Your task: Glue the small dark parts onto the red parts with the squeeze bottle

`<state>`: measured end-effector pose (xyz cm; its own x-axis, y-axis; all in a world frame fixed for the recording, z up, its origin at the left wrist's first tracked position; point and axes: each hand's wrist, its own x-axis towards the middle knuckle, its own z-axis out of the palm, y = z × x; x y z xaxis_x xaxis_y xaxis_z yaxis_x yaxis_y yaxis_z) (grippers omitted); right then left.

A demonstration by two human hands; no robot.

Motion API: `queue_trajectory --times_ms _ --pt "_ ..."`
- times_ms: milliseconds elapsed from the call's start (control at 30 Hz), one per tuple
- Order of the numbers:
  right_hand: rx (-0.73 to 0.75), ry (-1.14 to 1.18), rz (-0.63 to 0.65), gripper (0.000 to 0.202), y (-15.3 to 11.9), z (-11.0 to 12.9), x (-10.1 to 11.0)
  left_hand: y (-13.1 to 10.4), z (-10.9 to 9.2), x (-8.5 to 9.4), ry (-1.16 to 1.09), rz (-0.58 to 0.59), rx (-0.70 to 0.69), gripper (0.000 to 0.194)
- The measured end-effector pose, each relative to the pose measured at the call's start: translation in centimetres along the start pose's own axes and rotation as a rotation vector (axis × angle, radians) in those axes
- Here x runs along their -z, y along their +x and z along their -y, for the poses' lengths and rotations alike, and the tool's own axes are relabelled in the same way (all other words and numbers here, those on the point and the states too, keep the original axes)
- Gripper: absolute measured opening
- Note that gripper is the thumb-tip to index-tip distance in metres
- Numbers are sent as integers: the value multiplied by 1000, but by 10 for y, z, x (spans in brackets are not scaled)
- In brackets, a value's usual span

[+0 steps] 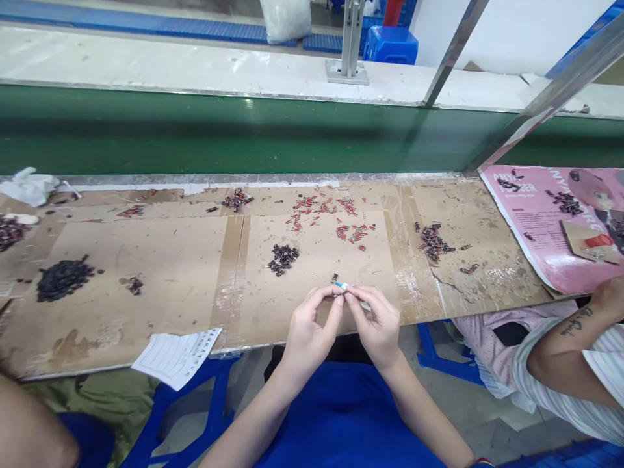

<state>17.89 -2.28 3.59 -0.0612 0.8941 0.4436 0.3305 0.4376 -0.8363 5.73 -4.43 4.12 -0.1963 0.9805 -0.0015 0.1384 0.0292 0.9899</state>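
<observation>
At the front edge of the cardboard-covered table, my left hand [313,325] and my right hand [375,323] meet at their fingertips. Both pinch a small dark part [343,294] between them. A thin blue-and-white piece [341,285] shows at the fingertips, nearest my right hand; which fingers grip it is unclear. Just beyond them lies a single small dark part [335,277]. Further off, a pile of dark parts [283,259] sits to the left, and scattered red pieces [358,233] lie behind.
A black pile [65,279] and a paper sheet [176,356] are on the left. Red-and-black parts [433,242] lie to the right, near a pink poster [536,221]. A green belt [219,133] runs behind. People sit on both sides; one arm [570,338] is at right.
</observation>
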Motion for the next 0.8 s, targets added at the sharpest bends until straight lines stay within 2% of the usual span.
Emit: queue_trajectory --times_ms 67,167,233,300,333,400,467,600,633,700,800 --pt "30 -67 -14 12 0 -6 3 4 6 -3 45 34 -40 20" --pt "-2 -160 -54 10 10 -26 18 11 16 1 120 76 -94 36" --pt "-71 -240 -154 16 23 -44 35 15 24 11 215 12 -138 38" --pt "-172 -340 -288 28 37 -60 54 21 35 25 353 -85 -204 27" --pt "-212 -388 -310 35 44 -66 63 24 40 31 420 -113 -239 23" --pt "-196 -511 -303 42 51 -71 73 32 50 41 505 -109 -312 22" --pt "-129 -554 -165 43 49 -66 74 41 58 46 540 -47 -369 23" --pt "-90 -475 346 46 25 -47 54 62 64 41 607 186 -479 32" --pt "-101 -467 428 46 19 -44 48 66 64 39 627 250 -507 36" --pt "-125 -463 491 39 9 -41 40 75 63 37 651 361 -551 37" --pt "-175 -403 454 25 4 -41 41 81 60 36 647 430 -556 26"
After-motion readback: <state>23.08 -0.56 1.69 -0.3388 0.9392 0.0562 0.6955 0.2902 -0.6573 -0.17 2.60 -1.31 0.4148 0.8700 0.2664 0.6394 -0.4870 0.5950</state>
